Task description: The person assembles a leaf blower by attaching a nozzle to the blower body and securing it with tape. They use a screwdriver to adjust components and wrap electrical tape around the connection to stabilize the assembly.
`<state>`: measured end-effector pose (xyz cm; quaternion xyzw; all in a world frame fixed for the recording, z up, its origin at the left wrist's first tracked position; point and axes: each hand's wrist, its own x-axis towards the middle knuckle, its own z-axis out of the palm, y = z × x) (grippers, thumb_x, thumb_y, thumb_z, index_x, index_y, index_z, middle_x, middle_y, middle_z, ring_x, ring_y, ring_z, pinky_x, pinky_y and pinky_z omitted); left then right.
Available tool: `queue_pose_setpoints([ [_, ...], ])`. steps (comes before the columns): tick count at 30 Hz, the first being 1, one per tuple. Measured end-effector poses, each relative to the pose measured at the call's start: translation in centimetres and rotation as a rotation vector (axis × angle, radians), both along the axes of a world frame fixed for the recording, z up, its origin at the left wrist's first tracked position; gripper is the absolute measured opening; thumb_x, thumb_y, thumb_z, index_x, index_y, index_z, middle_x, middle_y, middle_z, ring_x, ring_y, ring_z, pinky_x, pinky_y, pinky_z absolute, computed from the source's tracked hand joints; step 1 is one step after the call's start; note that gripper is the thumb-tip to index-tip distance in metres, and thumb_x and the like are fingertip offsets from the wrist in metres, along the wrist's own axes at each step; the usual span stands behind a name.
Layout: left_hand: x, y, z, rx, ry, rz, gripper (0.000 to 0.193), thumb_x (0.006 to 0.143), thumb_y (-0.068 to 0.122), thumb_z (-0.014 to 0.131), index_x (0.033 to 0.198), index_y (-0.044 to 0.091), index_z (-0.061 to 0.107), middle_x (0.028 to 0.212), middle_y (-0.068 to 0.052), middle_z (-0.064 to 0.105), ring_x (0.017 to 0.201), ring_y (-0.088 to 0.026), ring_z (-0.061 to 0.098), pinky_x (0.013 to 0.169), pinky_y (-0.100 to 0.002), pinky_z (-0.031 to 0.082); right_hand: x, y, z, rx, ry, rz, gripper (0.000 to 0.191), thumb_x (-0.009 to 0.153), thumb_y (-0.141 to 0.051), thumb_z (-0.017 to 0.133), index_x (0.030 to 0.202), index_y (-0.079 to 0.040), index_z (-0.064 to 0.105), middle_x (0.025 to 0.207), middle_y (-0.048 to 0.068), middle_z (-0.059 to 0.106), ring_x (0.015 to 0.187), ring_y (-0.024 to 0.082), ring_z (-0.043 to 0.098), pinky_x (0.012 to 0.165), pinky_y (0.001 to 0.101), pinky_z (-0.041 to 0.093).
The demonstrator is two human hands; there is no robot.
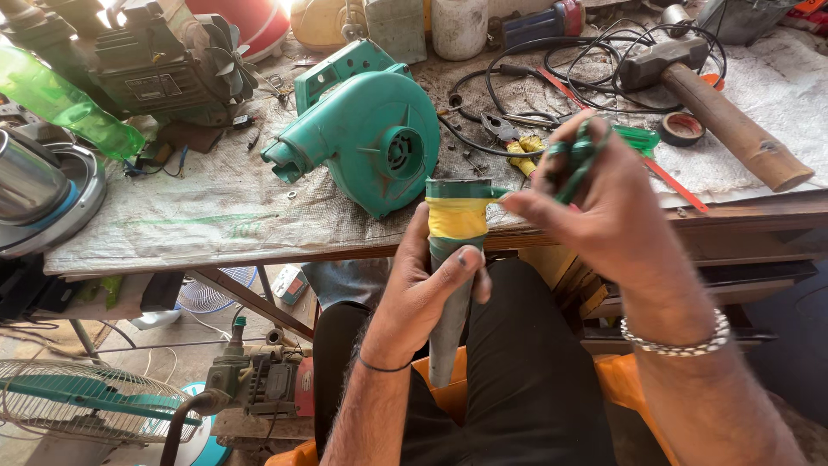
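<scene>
Hands clamped: left (429,289) on grey tapered yellow-taped nozzle (454,259), right (595,194) on green tape roll (580,155); slack risks wrinkled tape.

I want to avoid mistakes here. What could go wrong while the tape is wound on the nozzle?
1. The left hand alone holds the grey nozzle above the lap; it may slip.
2. The green tape roll in the right hand is pulled taut; the strip may twist or tear.
3. The pliers and cables lie close and might snag.
</scene>
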<state>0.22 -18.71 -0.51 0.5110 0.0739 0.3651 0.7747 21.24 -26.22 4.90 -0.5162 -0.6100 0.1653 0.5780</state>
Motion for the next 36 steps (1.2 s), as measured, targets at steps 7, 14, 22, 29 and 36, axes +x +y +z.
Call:
queue_pose_setpoints([
  [7,-1.2,-0.7,0.4,0.057,0.097,0.101,0.052,0.097,0.030,0.071,0.137,0.004,0.053,0.098,-0.005,0.065,0.075,-0.010,0.065,0.060,-0.026,0.055,-2.0,-0.7,1.1,0.055,-0.296,-0.120,0.072,0.076,-0.014,0.092,0.119,-0.007,0.035,0.094,0.006,0.057,0.082,0.011,0.058,0.070,0.0242,0.053],
  [14,-1.2,-1.0,0.8,-0.068,0.056,0.147,0.050,0.100,0.029,0.067,0.130,-0.008,0.052,0.095,-0.009,0.069,0.079,-0.011,0.067,0.063,-0.026,0.057,-3.0,-1.1,1.4,-0.095,-0.095,0.009,0.065,0.086,-0.004,0.080,0.124,-0.010,0.028,0.104,0.009,0.074,0.093,0.013,0.075,0.078,0.0275,0.066],
  [22,-1.5,-1.4,1.6,0.012,0.134,0.214,0.063,0.093,0.025,0.068,0.148,0.006,0.043,0.096,-0.009,0.070,0.083,-0.011,0.068,0.074,-0.025,0.058,-3.9,-0.6,1.3,-0.140,-0.328,-0.028,0.040,0.082,-0.011,0.082,0.110,-0.006,0.054,0.091,0.005,0.077,0.085,0.014,0.077,0.077,0.0311,0.064],
  [29,-2.3,-1.4,2.1,0.033,0.212,0.272,0.049,0.094,0.033,0.073,0.128,0.001,0.057,0.092,-0.004,0.069,0.074,-0.007,0.064,0.058,-0.024,0.055,-5.8,-1.1,2.6,-0.184,-0.639,0.029,0.033,0.082,-0.028,0.085,0.079,-0.001,0.066,0.068,0.011,0.067,0.063,0.025,0.063,0.061,0.0396,0.047],
  [36,-4.5,-2.8,2.1,-0.210,0.193,-0.077,0.043,0.098,0.034,0.071,0.120,-0.001,0.059,0.081,-0.008,0.065,0.064,-0.011,0.063,0.051,-0.025,0.052,-2.7,-1.2,1.0,-0.184,-0.271,0.675,0.011,0.087,-0.011,0.076,0.091,-0.002,0.072,0.075,0.006,0.072,0.068,0.014,0.069,0.060,0.0317,0.052],
])
